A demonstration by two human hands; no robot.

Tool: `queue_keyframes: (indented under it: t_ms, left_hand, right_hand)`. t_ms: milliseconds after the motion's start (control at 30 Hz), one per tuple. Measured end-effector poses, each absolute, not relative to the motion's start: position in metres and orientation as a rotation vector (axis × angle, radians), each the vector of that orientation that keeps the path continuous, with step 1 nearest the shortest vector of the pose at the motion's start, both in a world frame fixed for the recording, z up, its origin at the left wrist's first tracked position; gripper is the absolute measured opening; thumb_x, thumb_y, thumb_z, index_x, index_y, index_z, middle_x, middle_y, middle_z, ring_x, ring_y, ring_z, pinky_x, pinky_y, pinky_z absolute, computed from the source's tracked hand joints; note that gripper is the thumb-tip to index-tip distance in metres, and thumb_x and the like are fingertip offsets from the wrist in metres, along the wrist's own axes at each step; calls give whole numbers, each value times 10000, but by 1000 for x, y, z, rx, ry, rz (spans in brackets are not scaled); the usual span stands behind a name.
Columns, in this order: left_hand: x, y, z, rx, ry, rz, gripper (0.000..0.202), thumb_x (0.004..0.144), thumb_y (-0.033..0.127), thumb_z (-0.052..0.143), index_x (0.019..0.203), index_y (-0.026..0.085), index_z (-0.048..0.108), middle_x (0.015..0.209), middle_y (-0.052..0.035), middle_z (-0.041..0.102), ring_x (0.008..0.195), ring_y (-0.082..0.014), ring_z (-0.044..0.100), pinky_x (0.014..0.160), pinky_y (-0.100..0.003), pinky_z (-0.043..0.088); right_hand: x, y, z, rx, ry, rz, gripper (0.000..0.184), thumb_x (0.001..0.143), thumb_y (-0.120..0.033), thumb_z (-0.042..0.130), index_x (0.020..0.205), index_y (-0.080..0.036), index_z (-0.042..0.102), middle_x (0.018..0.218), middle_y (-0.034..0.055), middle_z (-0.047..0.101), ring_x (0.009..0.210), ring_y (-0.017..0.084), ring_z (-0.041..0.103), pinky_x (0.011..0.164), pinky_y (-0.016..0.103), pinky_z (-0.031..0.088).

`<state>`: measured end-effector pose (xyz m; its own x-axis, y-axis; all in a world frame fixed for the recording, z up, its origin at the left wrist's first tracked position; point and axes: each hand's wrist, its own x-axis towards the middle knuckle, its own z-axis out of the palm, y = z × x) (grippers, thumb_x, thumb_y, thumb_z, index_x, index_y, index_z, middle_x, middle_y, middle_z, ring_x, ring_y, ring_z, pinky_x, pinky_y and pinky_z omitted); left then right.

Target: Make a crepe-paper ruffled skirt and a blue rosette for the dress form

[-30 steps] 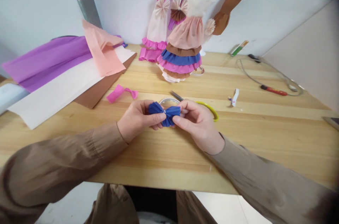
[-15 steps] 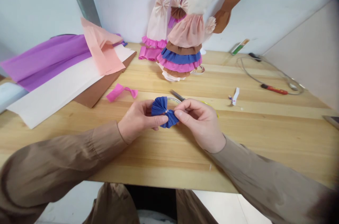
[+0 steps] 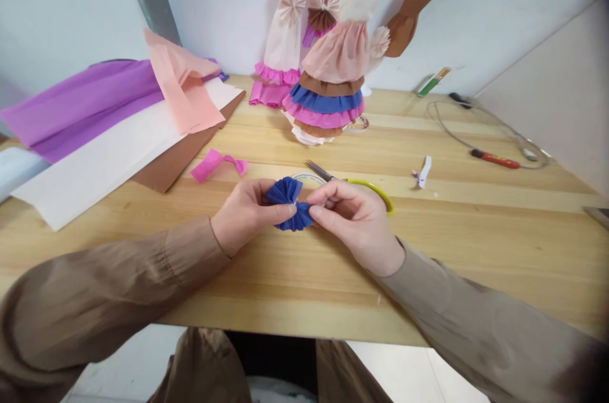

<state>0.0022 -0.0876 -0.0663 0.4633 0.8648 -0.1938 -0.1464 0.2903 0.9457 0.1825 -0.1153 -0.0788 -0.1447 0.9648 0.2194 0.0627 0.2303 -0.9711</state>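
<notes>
A pleated blue paper rosette (image 3: 286, 192), pinched at its middle and fanned out on both sides, is held between my two hands just above the table. My left hand (image 3: 247, 209) grips its left side, thumb across the front. With thumb and forefinger, my right hand (image 3: 356, 219) pinches the right edge of the lower fan. Behind the hands lie scissors (image 3: 375, 188) with a yellow-green handle, partly covered by my right hand. A roll of tape (image 3: 309, 177) rests beside the blades, its near side hidden by the hands and paper.
A strip of pink paper (image 3: 216, 165) lies left of the hands, before stacked coloured paper sheets (image 3: 118, 152). Several paper-dressed figures, including a tiered dress (image 3: 333, 66), stand along the wall. To the right are a white scrap (image 3: 424, 172) and a red-handled tool (image 3: 495, 158) with a cable.
The blue rosette has turned and shifted slightly left in my fingers. My right hand has moved slightly left, and more of the yellow-green scissor handle shows.
</notes>
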Motion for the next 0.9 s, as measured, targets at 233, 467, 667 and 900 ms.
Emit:
queue_keyframes:
  t_ms: [233,467,667,900]
  left_hand:
    - [4,-89,-61,1218,815,625,125,638,136,734,753,96,709,668,-36,718,586,-123,645,605,-243,545]
    - [3,-92,-65,1387,916,574,126,664,183,720,747,91,704,681,-46,713,616,-136,649,627,-260,552]
    - [3,-88,-62,1098,837,713,241,618,162,788,840,86,733,704,-48,739,611,-137,667,625,-256,558]
    - [2,-87,-66,1079,774,822,201,630,233,828,752,99,743,652,-43,720,550,-114,615,551,-228,504]
  right_hand:
    - [184,-116,-75,-1055,-1470,1075,177,759,-308,734,845,-189,635,668,-7,619,589,119,566,578,284,512]
    - [182,-117,-71,-1083,-1571,974,90,746,-244,712,763,-188,644,617,-14,579,559,119,526,526,271,469]
    - [184,-115,-73,-1106,-1515,1009,178,742,-291,719,662,-195,592,599,-19,592,528,103,516,511,255,459]
    - [186,-114,-76,-1100,-1481,1143,243,748,-354,736,652,-193,582,552,-20,594,506,107,512,491,250,424]
